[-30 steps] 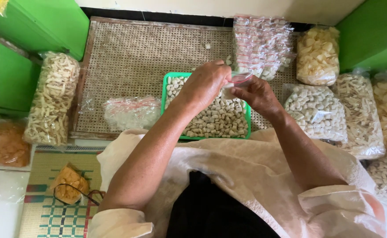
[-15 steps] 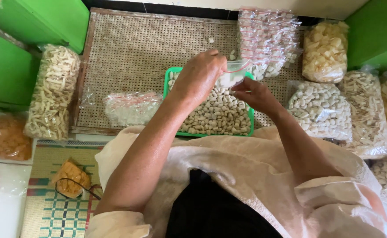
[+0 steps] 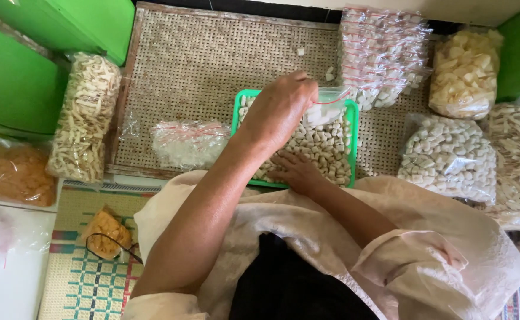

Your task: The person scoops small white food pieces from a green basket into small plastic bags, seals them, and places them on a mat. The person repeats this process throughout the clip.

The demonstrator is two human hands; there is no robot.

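The woven mat [image 3: 212, 71] carries the green tray [image 3: 351, 118] of pale crackers [image 3: 325, 148], packed bags beside it, green walls at either side. The left hand [image 3: 281, 109] holds a small clear bag [image 3: 328, 104] above the tray, fingers pinching its mouth; the right hand [image 3: 298, 172] lies in the crackers, fingers spread; filling goes best with the mouth wide over the tray.

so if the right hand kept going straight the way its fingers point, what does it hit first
The right hand lies in the green tray, fingers pointing up-left across the pale crackers. It would likely plough into more crackers first, then meet the left hand holding the small clear bag, though depth is unclear.
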